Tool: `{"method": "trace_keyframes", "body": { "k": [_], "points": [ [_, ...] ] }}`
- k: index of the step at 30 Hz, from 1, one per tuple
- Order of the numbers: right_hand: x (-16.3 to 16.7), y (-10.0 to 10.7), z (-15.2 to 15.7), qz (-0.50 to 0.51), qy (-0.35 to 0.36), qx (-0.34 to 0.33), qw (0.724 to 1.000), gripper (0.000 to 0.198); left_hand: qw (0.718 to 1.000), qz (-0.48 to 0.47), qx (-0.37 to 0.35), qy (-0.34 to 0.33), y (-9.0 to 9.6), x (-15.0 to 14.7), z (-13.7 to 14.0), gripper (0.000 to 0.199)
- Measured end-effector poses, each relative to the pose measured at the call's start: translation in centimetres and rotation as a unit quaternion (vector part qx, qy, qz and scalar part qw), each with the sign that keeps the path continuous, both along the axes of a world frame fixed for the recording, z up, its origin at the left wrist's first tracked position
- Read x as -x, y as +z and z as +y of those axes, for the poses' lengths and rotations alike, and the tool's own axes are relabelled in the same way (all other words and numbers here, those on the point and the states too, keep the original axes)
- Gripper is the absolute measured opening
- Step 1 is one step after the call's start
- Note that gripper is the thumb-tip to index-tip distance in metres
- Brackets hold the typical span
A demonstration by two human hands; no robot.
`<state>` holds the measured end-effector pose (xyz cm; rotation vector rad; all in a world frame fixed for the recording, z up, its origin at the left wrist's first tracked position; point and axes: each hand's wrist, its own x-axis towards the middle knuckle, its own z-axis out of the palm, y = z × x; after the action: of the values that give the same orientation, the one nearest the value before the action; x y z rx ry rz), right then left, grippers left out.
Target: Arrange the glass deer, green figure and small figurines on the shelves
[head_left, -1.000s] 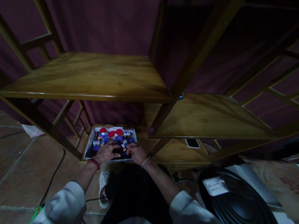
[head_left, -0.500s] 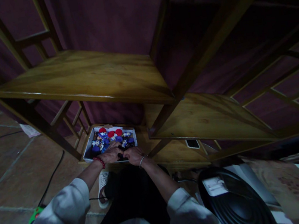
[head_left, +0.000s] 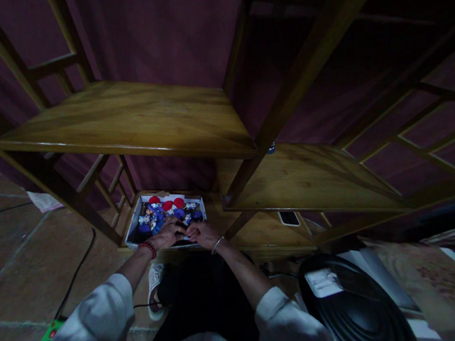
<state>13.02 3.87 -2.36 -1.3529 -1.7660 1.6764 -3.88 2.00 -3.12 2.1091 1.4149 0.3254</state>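
Note:
A shallow white cardboard box point(head_left: 133, 238) on the bottom shelf holds several small figurines point(head_left: 153, 217) in blue and white, with round red and blue pieces among them. My left hand point(head_left: 167, 233), with a red bead bracelet, reaches over the box's near side, its fingers bent towards the other hand. Against those fingertips, at the near right corner, my right hand point(head_left: 203, 235) is closed, with a silver bangle at its wrist. Something small and dark shows under the left fingers; its kind is too dim to make out.
A wooden shelf board point(head_left: 129, 122) overhangs the box. To the right are another board point(head_left: 311, 180), a phone point(head_left: 289, 218) and a black ribbed oval object point(head_left: 356, 305). A green device point(head_left: 50, 334) with a black cable lies on the tiled floor.
The dark piece that showed between my hands is now mostly out of sight. Both hands stay at the box's near edge, and the view has shifted slightly.

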Motion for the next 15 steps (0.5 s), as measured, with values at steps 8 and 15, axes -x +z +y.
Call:
{"method": "trace_keyframes", "body": {
  "k": [8,15],
  "points": [
    [-0.1,1.8,-0.4,-0.087,0.012,-0.068,0.994,0.024,0.998,-0.033,0.028,0.039,-0.1,0.1,0.1,0.021],
    [0.0,2.3,-0.7,-0.177,0.061,-0.177,0.966,0.023,0.993,-0.060,0.057,0.085,-0.1,0.3,0.2,0.022]
  ]
}}
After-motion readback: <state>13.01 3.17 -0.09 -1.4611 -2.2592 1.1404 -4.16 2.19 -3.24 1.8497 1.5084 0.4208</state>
